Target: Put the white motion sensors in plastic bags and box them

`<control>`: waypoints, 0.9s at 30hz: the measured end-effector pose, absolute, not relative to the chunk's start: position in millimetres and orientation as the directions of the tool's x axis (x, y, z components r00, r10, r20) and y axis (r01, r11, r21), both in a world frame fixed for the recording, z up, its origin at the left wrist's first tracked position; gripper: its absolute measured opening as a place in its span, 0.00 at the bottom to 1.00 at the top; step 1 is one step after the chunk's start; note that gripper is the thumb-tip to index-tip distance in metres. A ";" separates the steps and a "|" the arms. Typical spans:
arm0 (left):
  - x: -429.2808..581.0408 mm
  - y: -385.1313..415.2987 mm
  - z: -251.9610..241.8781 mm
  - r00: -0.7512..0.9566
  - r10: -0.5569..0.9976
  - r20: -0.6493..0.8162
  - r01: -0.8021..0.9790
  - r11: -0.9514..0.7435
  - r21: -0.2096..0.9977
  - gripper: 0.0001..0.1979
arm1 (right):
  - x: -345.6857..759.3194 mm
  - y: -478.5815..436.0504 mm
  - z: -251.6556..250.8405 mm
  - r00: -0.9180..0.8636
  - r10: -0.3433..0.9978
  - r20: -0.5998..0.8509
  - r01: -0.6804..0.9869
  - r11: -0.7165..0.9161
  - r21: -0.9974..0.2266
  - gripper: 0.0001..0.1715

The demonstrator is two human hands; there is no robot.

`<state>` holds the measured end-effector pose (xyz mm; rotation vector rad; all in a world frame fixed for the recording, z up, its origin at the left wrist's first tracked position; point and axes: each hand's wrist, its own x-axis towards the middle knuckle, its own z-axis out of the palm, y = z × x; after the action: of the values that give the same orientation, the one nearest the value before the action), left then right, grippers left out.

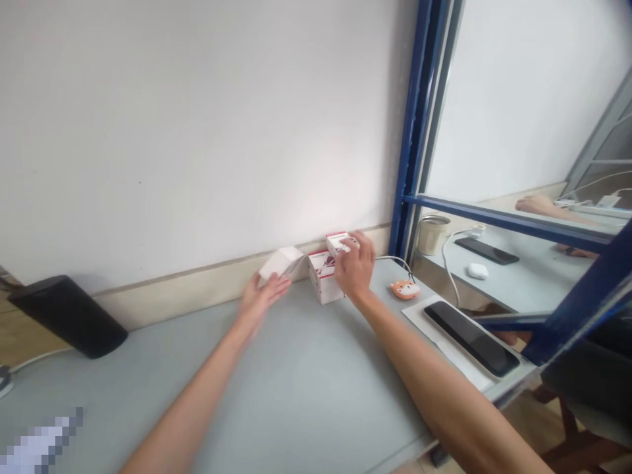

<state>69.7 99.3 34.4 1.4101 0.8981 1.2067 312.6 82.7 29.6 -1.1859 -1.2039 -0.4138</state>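
My left hand (264,289) is closed round the lower edge of a plain white box (281,261), which it holds tilted near the wall. My right hand (358,266) has its fingers curled against a small white and red box (336,241), partly covering it. Just below that, a larger white and red box (320,270) stands on the grey table (276,395) by the wall. The printing on both is too blurred to read. Between the left hand and the printed boxes there is a narrow gap.
An orange animal-faced case (405,289) and a black phone (471,337) on white paper (424,322) lie to the right, beside a blue-framed glass partition (407,164). A black cylinder (69,316) leans at the left. Beyond the glass, another person's hand (536,204) shows.
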 end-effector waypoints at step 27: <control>-4.6 30.9 -2.6 0.188 0.755 0.628 0.379 -0.646 0.663 0.44 | 200.5 16.5 1.1 -0.232 0.751 0.619 0.530 0.631 -0.567 0.29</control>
<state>-4.6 30.9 -2.6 2.1117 1.0677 1.4453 200.5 16.5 1.1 -1.0149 -1.9069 0.2940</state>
